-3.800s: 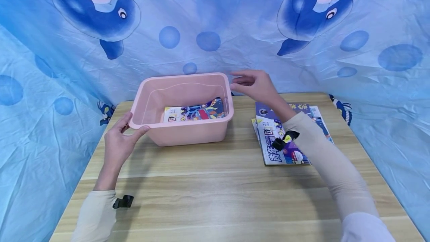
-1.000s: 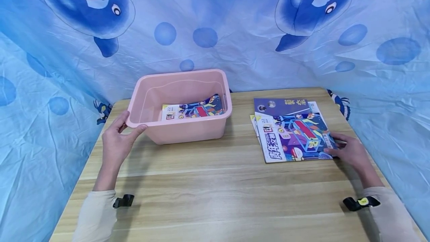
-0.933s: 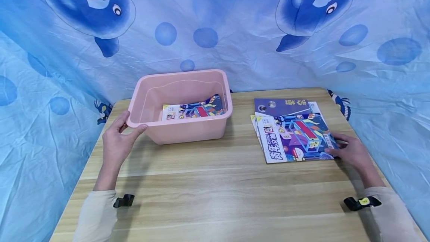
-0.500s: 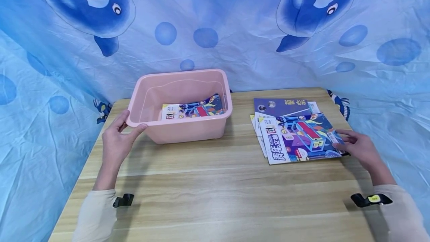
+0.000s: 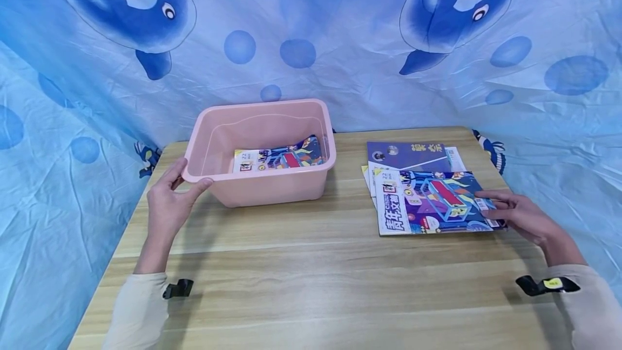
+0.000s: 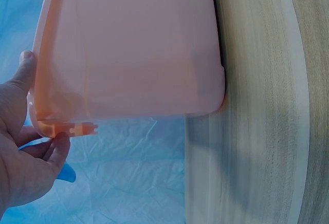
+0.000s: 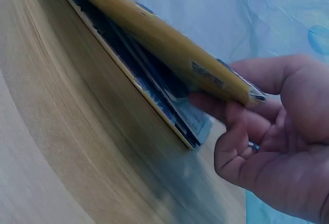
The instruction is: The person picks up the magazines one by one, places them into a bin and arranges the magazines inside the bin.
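Note:
A pink plastic bin (image 5: 272,190) stands at the back left of the wooden table (image 5: 311,280), with one colourful magazine (image 5: 279,158) lying inside. My left hand (image 5: 177,187) holds the bin's near-left corner, thumb on the rim and fingers outside; the left wrist view shows the hand (image 6: 25,152) at the bin's rim (image 6: 56,127). On the right lies a small stack of magazines (image 5: 413,155). My right hand (image 5: 493,207) pinches the right edge of the top magazine (image 5: 427,201). In the right wrist view that magazine (image 7: 154,39) is raised off the stack (image 7: 159,103).
A blue dolphin-print cloth (image 5: 311,42) hangs behind and along both sides of the table. Bare wood runs across the near half and between the bin and the stack. The table's right edge lies close beside my right hand.
My right hand left the bin's rim and came to the stack. In the last second it has lifted the top magazine's edge and drawn it right, turning it. The left hand stays put.

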